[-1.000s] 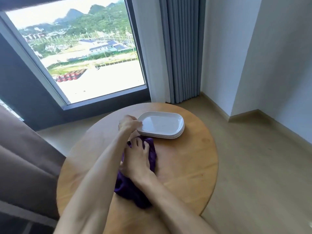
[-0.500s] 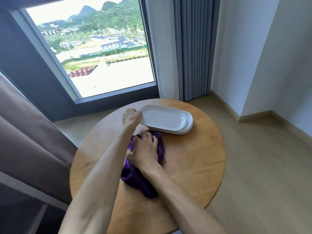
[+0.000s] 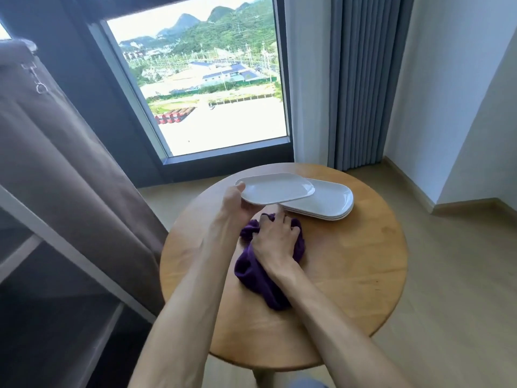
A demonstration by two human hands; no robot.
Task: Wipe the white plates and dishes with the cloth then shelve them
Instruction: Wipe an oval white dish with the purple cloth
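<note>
A stack of white oblong plates (image 3: pixel 327 204) sits at the far side of the round wooden table (image 3: pixel 349 275). My left hand (image 3: pixel 233 204) grips the left end of the top white plate (image 3: pixel 275 189), which is lifted off the stack and shifted left. A purple cloth (image 3: pixel 253 271) lies bunched on the table just in front of the plates. My right hand (image 3: pixel 275 242) lies on top of it, fingers curled into the fabric.
A brown fabric-covered shelf unit (image 3: pixel 56 219) with a white frame stands to the left of the table. A large window (image 3: pixel 207 88) and grey curtains (image 3: pixel 361 79) are behind. Wooden floor (image 3: pixel 447 275) spreads to the right, up to a white wall.
My left hand has lifted the top plate off the stack and drawn it leftward. My right hand stays on the purple cloth. The camera has turned left, showing the shelf unit.
</note>
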